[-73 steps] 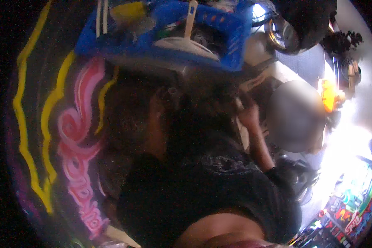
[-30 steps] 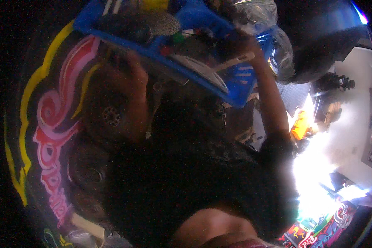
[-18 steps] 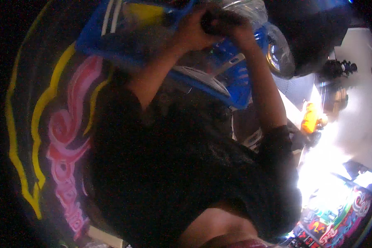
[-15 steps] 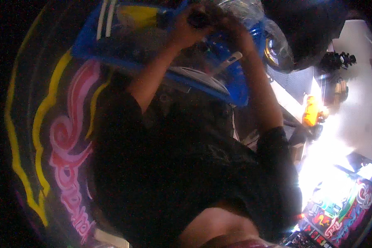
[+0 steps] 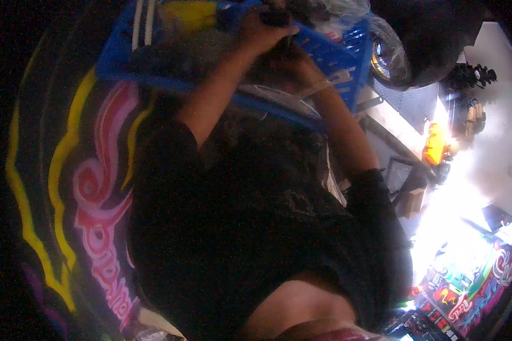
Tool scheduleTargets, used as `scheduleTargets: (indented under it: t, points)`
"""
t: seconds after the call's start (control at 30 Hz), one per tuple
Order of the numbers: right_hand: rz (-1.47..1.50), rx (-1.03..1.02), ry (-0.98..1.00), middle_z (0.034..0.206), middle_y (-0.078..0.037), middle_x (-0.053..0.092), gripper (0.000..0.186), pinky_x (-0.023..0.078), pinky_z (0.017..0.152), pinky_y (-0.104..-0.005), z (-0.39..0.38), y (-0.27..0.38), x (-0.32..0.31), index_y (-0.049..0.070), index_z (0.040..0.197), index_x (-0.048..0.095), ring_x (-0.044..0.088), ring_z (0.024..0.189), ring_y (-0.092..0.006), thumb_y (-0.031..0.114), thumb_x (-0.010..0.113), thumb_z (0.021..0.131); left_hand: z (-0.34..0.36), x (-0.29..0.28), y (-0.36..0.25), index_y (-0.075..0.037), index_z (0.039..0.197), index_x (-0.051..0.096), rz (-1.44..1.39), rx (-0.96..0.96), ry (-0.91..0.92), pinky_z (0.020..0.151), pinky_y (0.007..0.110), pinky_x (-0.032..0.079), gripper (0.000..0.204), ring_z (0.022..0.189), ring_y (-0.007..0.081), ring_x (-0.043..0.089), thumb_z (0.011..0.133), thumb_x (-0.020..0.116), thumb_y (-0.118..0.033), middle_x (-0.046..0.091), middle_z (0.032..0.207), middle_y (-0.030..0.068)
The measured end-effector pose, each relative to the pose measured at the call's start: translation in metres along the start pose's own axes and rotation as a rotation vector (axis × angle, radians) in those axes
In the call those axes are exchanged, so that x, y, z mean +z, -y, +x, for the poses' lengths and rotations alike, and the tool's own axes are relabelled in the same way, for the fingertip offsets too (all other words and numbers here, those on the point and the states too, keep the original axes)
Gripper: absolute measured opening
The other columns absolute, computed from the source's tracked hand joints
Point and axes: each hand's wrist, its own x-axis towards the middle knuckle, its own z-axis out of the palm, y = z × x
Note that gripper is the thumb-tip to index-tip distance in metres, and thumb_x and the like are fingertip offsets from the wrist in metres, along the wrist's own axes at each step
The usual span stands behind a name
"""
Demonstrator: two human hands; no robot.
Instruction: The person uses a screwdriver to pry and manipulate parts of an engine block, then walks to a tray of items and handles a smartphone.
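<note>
Both my arms reach up over a blue plastic crate (image 5: 361, 71) full of mixed items. My left hand (image 5: 257, 34) is closed around a dark, rounded object (image 5: 275, 17) whose kind I cannot make out. Lower and to the right, my right hand (image 5: 290, 63) is down among the crate's contents; shadow and blur hide its fingers. A pale, narrow strip (image 5: 317, 88) crosses by my right wrist, too smeared to name. Inside the crate, at the far left, are a yellow item (image 5: 190, 16) and two white rods (image 5: 143, 23).
Clear plastic wrapping (image 5: 392, 42) and a large black shape (image 5: 438, 40) stand right of the crate. Farther right are an orange object (image 5: 435, 143) and a small cardboard box (image 5: 413, 202) beside strong glare. Painted lettering (image 5: 105, 227) covers the dark surface at left.
My right hand has come down and left, lower in the crate, away from beside the left hand. The left hand still grips the dark object. The view has shifted slightly.
</note>
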Motion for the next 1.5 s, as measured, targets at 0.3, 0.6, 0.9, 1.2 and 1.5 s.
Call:
scheduleTargets:
  t: [0.3, 0.6, 0.9, 1.2, 1.5]
  points:
    - [-0.149, -0.116, 0.008, 0.126, -0.012, 0.056, 0.063, 0.049, 0.093, -0.0375, 0.004, -0.007, 0.005, 0.004, 0.136, 0.039, 0.059, 0.109, -0.0261, 0.006, 0.068, 0.081, 0.008, 0.035, 0.046, -0.006, 0.116, 0.06, -0.449, 0.081, -0.028, 0.09, 0.042, 0.049, 0.061, 0.1, 0.0298, 0.061, 0.066, 0.084, -0.031, 0.064, 0.109, 0.0117]
    - [-0.899, -0.495, 0.016, 0.118, -0.01, 0.065, 0.034, 0.045, 0.099, -0.04, -0.002, 0.002, -0.027, 0.011, 0.119, 0.062, 0.059, 0.112, -0.0267, 0.022, 0.062, 0.087, -0.009, -0.004, 0.009, -0.008, 0.123, 0.06, -0.914, -0.313, 0.321, 0.096, 0.036, 0.047, 0.037, 0.106, 0.02, 0.059, 0.089, 0.062, -0.023, 0.063, 0.116, 0.0065]
    - [-1.031, -0.384, 0.018, 0.121, -0.009, 0.064, 0.033, 0.044, 0.1, -0.0373, -0.018, 0.024, -0.016, 0.013, 0.116, 0.066, 0.059, 0.112, -0.0261, 0.026, 0.064, 0.086, -0.003, -0.018, 0.037, -0.006, 0.122, 0.062, -1.014, -0.298, 0.353, 0.094, 0.032, 0.044, 0.04, 0.103, 0.0178, 0.059, 0.088, 0.06, -0.029, 0.064, 0.116, 0.0044]
    - [-0.608, -0.511, -0.067, 0.129, -0.012, 0.057, 0.052, 0.038, 0.108, -0.0373, -0.01, -0.003, -0.043, 0.005, 0.134, 0.045, 0.054, 0.119, -0.0264, 0.012, 0.065, 0.086, -0.008, -0.011, 0.024, -0.007, 0.121, 0.063, -0.8, -0.181, 0.482, 0.095, 0.034, 0.044, 0.041, 0.105, 0.02, 0.06, 0.085, 0.064, -0.027, 0.066, 0.115, 0.0072]
    - [-0.683, -0.536, -0.085, 0.12, -0.011, 0.061, 0.049, 0.045, 0.1, -0.0369, -0.016, 0.004, -0.036, 0.004, 0.128, 0.048, 0.059, 0.111, -0.0233, 0.007, 0.068, 0.083, -0.004, 0.005, 0.038, -0.009, 0.123, 0.062, -0.593, 0.018, 0.476, 0.101, 0.035, 0.041, 0.045, 0.108, 0.0241, 0.06, 0.082, 0.066, -0.028, 0.066, 0.116, 0.0133]
